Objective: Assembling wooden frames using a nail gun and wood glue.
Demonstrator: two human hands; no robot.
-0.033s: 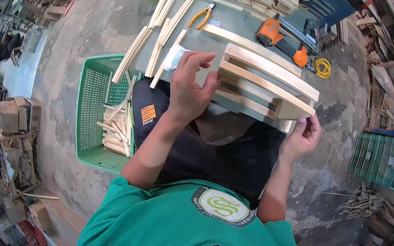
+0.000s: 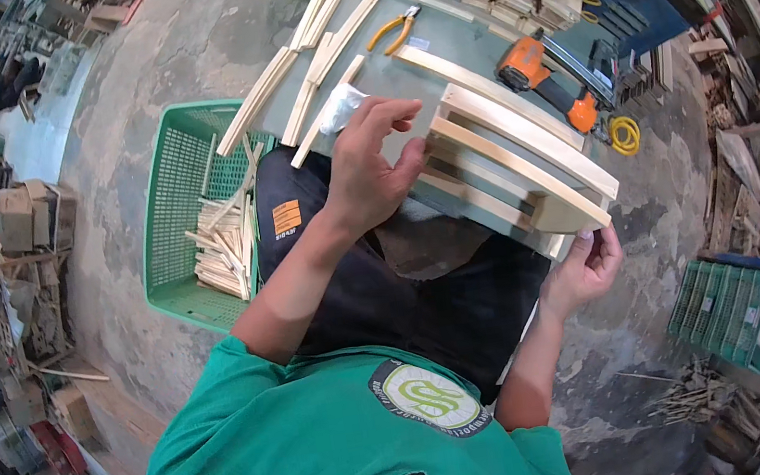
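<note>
A small frame of pale wooden slats [image 2: 525, 165] stands tilted over the grey work table [image 2: 458, 32], with a block between its slats near the right end. My right hand [image 2: 583, 273] pinches the frame's near right corner between thumb and fingers. By the frame's left end is my left hand [image 2: 370, 166], its fingers curved and apart from the thumb. The left thumb tip comes close to the end of a slat; whether it touches I cannot tell. Behind this hand lies a crumpled whitish piece [image 2: 342, 107] on a loose wooden strip [image 2: 308, 143].
An orange nail gun [image 2: 526, 66] and yellow-handled pliers [image 2: 394, 33] lie on the table. Wooden pieces [image 2: 512, 0] are stacked at the back. Left of my legs a green basket [image 2: 164, 209] holds many thin sticks. A coiled yellow hose [image 2: 624, 135] hangs at the right.
</note>
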